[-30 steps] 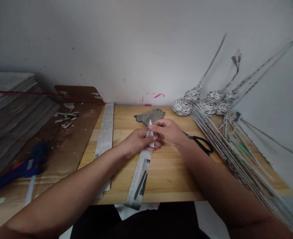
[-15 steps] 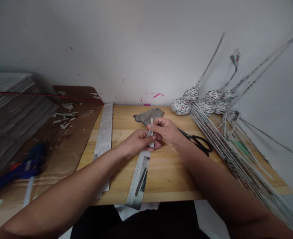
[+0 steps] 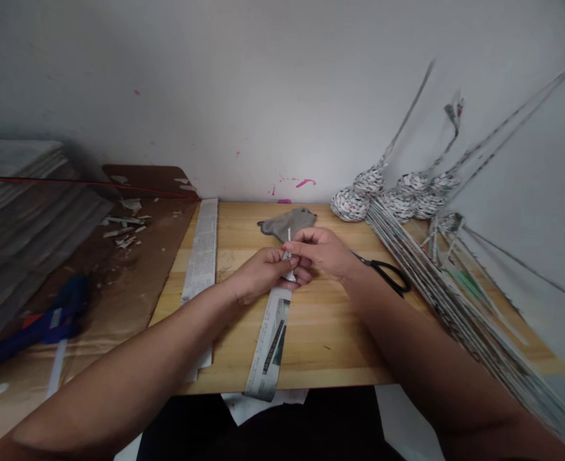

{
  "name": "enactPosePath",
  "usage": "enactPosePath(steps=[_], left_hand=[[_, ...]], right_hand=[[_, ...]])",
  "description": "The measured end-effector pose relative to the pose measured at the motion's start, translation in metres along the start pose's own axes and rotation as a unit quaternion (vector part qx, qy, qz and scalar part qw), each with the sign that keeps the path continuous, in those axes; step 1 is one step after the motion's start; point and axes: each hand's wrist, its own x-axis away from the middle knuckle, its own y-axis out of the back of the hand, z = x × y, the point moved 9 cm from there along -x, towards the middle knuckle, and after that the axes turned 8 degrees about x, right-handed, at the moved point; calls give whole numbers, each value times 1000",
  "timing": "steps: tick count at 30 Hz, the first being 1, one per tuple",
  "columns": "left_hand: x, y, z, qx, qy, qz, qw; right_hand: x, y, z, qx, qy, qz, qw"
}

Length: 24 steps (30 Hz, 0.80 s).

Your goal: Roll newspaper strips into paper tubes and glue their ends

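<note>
Head view: left hand (image 3: 263, 274) and right hand (image 3: 323, 251), pinched together on the newspaper strip's (image 3: 271, 339) twelve-o'clock end, have barely started rolling; most still lies flat on the counter (image 3: 330, 339).

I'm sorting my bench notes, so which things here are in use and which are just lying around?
In use: newspaper strip, pinched at its far end by left hand and right hand.

Lying about: scissors, grey cloth, second strip, rolled paper sticks, blue tool.
</note>
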Motion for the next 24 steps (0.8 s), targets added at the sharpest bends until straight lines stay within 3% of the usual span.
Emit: enactPosePath(steps=[7, 14, 24], left_hand=[[6, -11, 2, -49, 46, 19, 998], [8, -15, 5, -33, 38, 62, 997], [7, -9, 1, -1, 31, -14, 999]], right_hand=[[-1, 2, -5, -58, -24, -27, 998], [-1, -1, 1, -79, 1, -7, 997], [-1, 2, -3, -61, -23, -14, 998]])
